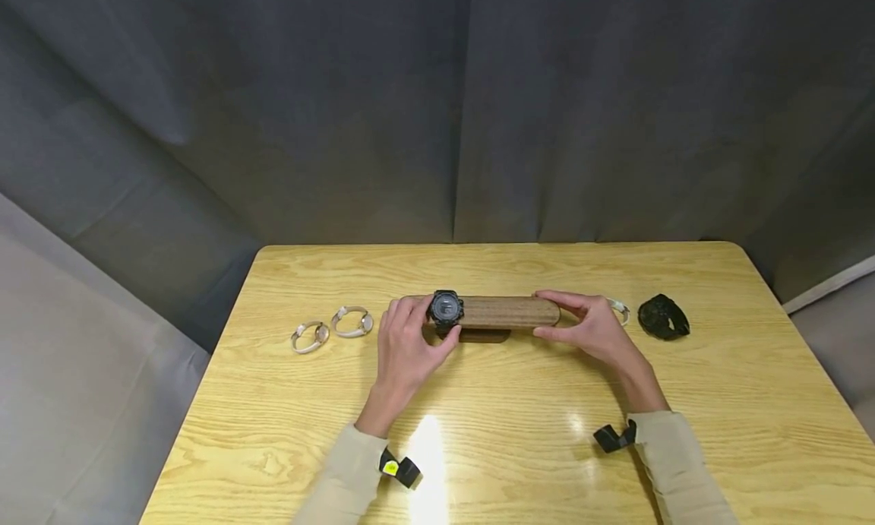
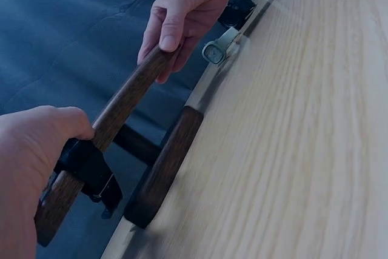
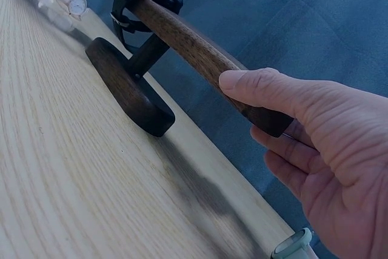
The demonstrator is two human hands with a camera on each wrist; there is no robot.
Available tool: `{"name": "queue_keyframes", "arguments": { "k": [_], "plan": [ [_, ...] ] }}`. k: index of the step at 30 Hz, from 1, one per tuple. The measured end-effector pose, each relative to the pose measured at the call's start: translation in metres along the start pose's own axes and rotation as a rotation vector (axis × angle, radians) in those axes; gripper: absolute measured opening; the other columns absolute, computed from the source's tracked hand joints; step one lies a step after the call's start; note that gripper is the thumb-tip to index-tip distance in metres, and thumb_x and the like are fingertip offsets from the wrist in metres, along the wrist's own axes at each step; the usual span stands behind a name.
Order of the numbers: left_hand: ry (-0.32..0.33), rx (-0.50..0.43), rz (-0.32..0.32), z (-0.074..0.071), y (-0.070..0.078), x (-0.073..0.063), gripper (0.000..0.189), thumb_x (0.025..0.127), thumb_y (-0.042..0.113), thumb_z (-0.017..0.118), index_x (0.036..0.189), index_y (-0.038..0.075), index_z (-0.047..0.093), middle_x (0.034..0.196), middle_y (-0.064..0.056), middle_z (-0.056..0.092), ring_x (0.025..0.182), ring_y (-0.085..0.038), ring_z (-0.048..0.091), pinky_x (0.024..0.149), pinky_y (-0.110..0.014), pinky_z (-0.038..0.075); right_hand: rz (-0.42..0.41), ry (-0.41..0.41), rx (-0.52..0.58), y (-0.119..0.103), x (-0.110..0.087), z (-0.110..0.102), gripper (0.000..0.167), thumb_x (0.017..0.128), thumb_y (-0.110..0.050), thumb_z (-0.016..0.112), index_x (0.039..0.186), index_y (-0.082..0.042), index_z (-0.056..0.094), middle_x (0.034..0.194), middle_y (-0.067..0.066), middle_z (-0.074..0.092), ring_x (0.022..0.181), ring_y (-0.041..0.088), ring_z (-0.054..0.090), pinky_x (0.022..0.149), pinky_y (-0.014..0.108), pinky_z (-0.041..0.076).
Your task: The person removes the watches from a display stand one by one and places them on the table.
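A dark wooden T-shaped watch stand [image 1: 509,312] is upright near the middle of the table, its flat base [image 3: 127,89] under a short post. Around the left part of its top bar lies a black chunky wristwatch [image 1: 446,308]. My left hand [image 1: 409,346] pinches this watch between thumb and fingers, and its strap [image 2: 100,177] hangs below the bar with a loose end. At the opposite end, my right hand [image 1: 600,329] grips the bar, thumb [image 3: 248,83] on the near side and fingers behind and below.
Two pale-strapped watches, one nearer [image 1: 311,336] and one farther [image 1: 352,322], lie left of the stand. To the right are a light green watch [image 2: 217,50] and a black object [image 1: 663,317]. Grey curtains [image 1: 451,115] hang behind the table's far edge.
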State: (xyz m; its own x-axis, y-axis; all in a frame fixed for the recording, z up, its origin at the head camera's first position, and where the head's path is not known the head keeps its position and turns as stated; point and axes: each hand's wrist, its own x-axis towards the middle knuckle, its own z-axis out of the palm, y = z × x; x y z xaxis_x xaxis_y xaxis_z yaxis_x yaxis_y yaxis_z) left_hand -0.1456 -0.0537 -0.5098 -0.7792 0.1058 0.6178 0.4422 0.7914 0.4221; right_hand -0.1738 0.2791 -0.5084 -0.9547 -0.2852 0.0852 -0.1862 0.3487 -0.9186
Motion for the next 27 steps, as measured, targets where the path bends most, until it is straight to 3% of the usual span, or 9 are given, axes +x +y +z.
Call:
{"name": "queue_keyframes", "arguments": {
  "k": [27],
  "plan": [
    [0.017, 0.002, -0.026, -0.022, -0.025, -0.003, 0.059, 0.078, 0.037, 0.090, 0.119, -0.002, 0.074, 0.084, -0.006, 0.060, 0.080, -0.020, 0.052, 0.071, -0.033, 0.047, 0.018, 0.002, 0.020, -0.001, 0.000, 0.000, 0.059, 0.083, -0.020, 0.091, 0.137, -0.013, 0.070, 0.141, 0.011, 0.067, 0.139, 0.030, 0.054, 0.099, 0.017, 0.053]
  ]
}}
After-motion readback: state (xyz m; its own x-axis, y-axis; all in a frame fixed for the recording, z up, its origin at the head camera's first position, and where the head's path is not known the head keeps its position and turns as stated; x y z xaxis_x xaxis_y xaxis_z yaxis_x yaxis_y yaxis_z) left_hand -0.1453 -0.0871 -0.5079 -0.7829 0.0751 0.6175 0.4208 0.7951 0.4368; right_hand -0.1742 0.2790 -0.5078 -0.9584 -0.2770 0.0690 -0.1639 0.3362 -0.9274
